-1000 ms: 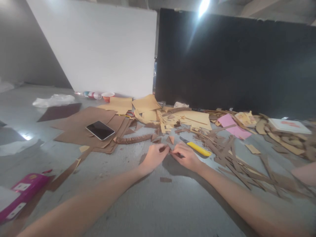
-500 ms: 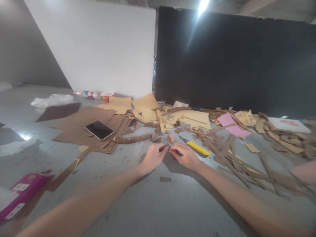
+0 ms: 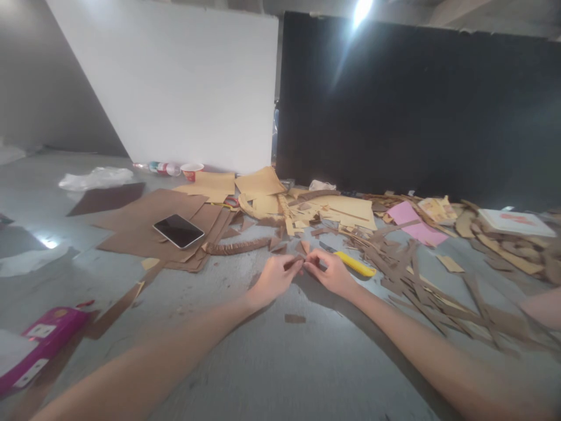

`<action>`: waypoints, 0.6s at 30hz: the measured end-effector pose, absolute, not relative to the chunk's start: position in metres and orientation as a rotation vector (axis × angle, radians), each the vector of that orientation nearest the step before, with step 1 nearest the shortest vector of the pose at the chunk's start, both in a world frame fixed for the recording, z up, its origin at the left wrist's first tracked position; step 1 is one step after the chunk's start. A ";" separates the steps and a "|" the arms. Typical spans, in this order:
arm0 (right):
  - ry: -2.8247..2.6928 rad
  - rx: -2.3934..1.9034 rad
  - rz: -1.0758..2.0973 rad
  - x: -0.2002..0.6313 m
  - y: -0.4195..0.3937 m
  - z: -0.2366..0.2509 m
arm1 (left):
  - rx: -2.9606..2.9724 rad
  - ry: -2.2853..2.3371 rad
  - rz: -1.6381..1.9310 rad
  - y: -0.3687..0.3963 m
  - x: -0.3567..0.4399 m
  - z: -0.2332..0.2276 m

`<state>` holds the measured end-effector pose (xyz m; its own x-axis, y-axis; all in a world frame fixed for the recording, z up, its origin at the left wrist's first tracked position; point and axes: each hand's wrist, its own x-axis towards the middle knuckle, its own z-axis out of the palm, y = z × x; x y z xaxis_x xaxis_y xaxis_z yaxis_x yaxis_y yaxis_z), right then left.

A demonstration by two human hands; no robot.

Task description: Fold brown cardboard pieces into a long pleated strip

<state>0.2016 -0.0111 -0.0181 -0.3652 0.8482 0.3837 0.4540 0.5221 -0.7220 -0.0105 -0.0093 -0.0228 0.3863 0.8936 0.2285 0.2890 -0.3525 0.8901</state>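
My left hand (image 3: pixel 275 279) and my right hand (image 3: pixel 332 275) meet above the grey table, fingertips pinched together. Between them is a small brown piece of paper (image 3: pixel 300 258), mostly covered by the fingers. Just beyond the hands lie small folded brown triangles (image 3: pixel 305 246) and a ridged strip of folded brown paper (image 3: pixel 239 246). A yellow utility knife (image 3: pixel 357 264), blade out, rests beside my right hand. Closer to me, a small brown rectangle (image 3: pixel 295 318) lies flat between my forearms.
To the left are a phone (image 3: pixel 179 231) on brown sheets (image 3: pixel 131 225) and a magenta case (image 3: pixel 55 336). Brown strips (image 3: pixel 432 298) and a pink sheet (image 3: pixel 414 222) spread on the right. Tan sheets (image 3: pixel 258 182), a paper cup (image 3: pixel 191 171) and a bottle (image 3: pixel 164 169) stand or lie behind.
The fingers of my right hand have shifted slightly and curled more, with a gap showing between thumb and index. Both hands stay at the same spot; the view has moved slightly.
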 end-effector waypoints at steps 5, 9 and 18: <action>-1.974 -1.067 0.706 0.202 -0.009 -0.018 | 1.805 1.020 0.969 -0.010 -0.009 -0.021; -1.940 -1.079 0.730 0.202 -0.007 -0.023 | 1.797 0.992 0.953 -0.009 -0.010 -0.025; -2.017 -1.054 0.734 0.204 -0.009 -0.019 | 1.728 1.007 0.996 -0.007 -0.010 -0.028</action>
<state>0.2035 -0.0086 -0.0186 -0.3948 0.8530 0.3414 0.4341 0.5007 -0.7489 -0.0104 -0.0072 -0.0282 0.3510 0.9144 0.2017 0.2117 -0.2873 0.9341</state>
